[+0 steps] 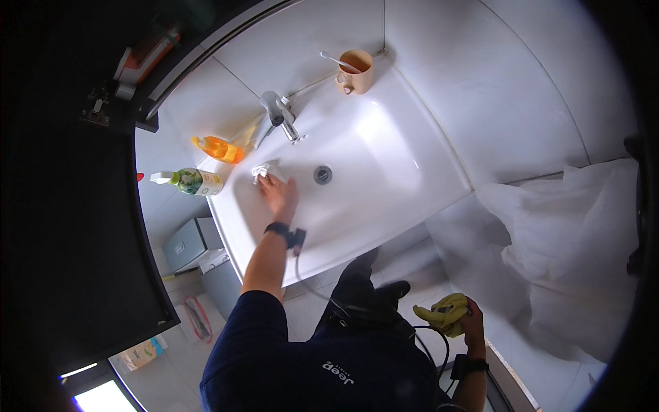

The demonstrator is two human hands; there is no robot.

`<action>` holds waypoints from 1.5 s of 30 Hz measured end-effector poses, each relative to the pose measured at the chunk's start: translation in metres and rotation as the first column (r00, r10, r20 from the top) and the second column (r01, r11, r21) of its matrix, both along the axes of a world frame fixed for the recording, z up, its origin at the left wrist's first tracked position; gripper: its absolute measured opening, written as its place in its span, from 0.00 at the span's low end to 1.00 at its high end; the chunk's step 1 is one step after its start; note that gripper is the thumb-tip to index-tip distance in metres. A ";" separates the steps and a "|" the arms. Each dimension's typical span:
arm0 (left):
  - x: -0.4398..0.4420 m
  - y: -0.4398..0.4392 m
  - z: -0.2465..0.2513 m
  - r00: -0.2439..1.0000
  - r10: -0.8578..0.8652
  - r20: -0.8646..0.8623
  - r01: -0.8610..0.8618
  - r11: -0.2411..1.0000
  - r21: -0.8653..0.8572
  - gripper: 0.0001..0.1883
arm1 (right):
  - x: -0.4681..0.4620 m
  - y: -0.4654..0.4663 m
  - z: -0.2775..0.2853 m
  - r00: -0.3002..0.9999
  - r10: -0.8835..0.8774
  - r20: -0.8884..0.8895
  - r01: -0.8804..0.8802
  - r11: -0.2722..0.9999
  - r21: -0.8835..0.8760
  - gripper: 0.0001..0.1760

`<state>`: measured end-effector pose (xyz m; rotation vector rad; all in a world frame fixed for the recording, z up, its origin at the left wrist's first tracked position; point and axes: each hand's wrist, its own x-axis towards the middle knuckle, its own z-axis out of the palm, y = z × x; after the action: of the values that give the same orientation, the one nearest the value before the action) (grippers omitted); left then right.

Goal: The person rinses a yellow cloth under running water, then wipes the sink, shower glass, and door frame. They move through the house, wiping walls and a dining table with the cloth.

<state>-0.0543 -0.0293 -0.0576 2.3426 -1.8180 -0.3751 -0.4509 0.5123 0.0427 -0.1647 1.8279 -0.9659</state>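
My left hand [278, 195] reaches into the white ceramic sink [340, 221], its fingertips on a crumpled white tissue or cloth [260, 171] against the basin's left slope. To the right of that hand is the round metal drain [323, 175], and the chrome faucet [279, 114] stands above it at the back rim. Low on the right, away from the sink, my right hand [472, 322] holds a bunched yellow-green cloth [447, 313]. Both wrists wear black bands, and a cable runs from the left one.
An orange pump bottle [219, 149] and a green spray bottle [198, 182] stand on the sink's left rim. A peach mug [355, 74] with a toothbrush sits in the back corner. A dark cabinet [87, 232] borders the left; white sheeting [571, 232] hangs at right.
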 end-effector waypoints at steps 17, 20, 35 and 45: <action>-0.231 -0.035 0.020 0.774 -0.604 0.191 0.627 0.773 -0.098 0.38 | 0.025 0.025 0.010 0.994 -0.020 -0.110 0.026 0.998 0.053 0.26; -0.162 -0.036 0.025 0.641 -0.643 0.419 0.714 0.700 -0.017 0.36 | 0.020 0.021 0.007 0.996 -0.042 -0.073 0.044 0.999 0.016 0.25; -0.003 0.040 0.017 0.819 -0.573 0.017 0.550 0.794 0.258 0.31 | -0.005 0.025 -0.012 1.000 0.025 -0.011 -0.024 1.000 0.012 0.30; -0.117 0.062 0.025 0.588 -0.808 -0.030 0.778 0.555 0.294 0.41 | -0.006 0.024 -0.007 1.000 -0.010 0.005 0.010 0.999 0.044 0.29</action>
<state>-0.1712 0.0325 -0.0325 1.4829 -2.9963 -0.6410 -0.4569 0.5361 0.0362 -0.1258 1.8450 -0.9315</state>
